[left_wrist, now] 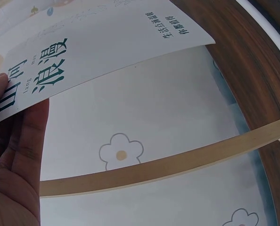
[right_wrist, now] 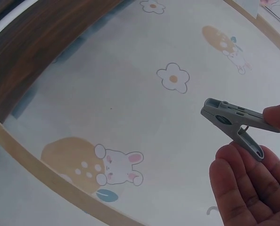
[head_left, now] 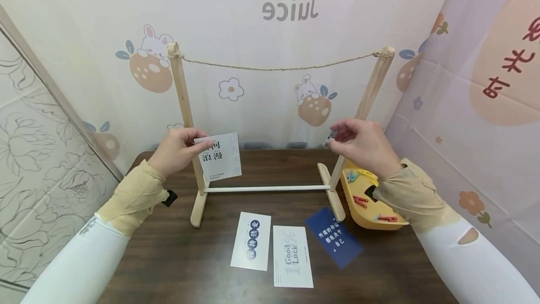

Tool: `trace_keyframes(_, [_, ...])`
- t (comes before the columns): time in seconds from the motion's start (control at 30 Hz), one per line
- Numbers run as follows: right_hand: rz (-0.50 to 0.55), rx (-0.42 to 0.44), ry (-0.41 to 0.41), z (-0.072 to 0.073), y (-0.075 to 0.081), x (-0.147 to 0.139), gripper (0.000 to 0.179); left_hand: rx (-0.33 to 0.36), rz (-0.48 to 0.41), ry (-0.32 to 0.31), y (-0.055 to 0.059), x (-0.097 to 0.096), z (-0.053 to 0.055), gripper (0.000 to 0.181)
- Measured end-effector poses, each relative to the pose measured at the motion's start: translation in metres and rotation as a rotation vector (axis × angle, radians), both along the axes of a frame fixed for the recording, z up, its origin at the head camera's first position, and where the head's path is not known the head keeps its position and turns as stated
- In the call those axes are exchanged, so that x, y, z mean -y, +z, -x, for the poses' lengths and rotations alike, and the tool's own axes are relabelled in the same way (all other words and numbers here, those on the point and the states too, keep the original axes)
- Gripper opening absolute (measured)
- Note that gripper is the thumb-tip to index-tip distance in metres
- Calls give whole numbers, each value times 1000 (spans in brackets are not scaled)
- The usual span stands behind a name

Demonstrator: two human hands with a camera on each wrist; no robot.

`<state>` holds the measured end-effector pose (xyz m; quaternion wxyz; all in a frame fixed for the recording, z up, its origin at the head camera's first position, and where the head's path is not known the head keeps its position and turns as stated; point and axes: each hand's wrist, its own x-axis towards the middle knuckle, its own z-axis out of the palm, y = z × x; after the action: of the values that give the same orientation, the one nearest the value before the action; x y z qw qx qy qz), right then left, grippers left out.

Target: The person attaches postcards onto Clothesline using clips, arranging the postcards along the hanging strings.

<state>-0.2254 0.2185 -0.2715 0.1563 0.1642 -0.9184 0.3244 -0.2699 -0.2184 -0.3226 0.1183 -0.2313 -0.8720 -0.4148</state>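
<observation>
Left hand [head_left: 177, 150]: fingers clamped on the white printed card [head_left: 221, 161] near its upper left corner, thumb on the printed face, other fingers behind. The card is held clear of the bench [head_left: 160, 257], below the rope [head_left: 270, 69] and by the left post [head_left: 182, 90].

Right hand [head_left: 364, 142]: thumb and fingertips pinch the grey peg [right_wrist: 232, 122] by its two handles. The handles stand apart and the peg's nose appears closed. Card and peg are well apart, neither touching the rope, which sags slightly between the post tops.

On the bench, towards its near edge from the white rod [head_left: 270, 188], lie the card with blue discs [head_left: 240, 252], the "Good Luck" card [head_left: 292, 271] and the blue card [head_left: 333, 240]. The yellow tray [head_left: 377, 225], holding red pegs [head_left: 360, 201] and others, stands at the bench's right side, partly behind the right wrist.

Assessment: the step in hand is judged to be readying one card and one peg for fastening to the rope. The next move calls for bringing the card's top edge to the rope, squeezing the handles, and seating the nose over both.
</observation>
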Motion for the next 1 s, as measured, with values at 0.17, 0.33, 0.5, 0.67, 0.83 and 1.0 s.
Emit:
trace_keyframes(0.17, [6,-30,7,0,3,5,27,-25,-4,-6,2,-1,0,12])
trace_keyframes(0.33, [-5,-57,10,0,6,10,24,-26,-7,-9,6,-2,1,12])
trace_keyframes(0.5, [-11,-68,12,-1,10,14,23,-24,-11,-17,9,-2,2,13])
trace_keyframes(0.67, [-13,-89,30,-1,14,18,22,-23,-3,-12,12,-2,3,13])
trace_keyframes(0.83, [-23,-109,42,0,17,21,23,-22,-6,-18,14,-3,3,13])
trace_keyframes(1.0, [-19,-96,44,0,21,26,24,-32,-6,-19,15,-3,4,12])
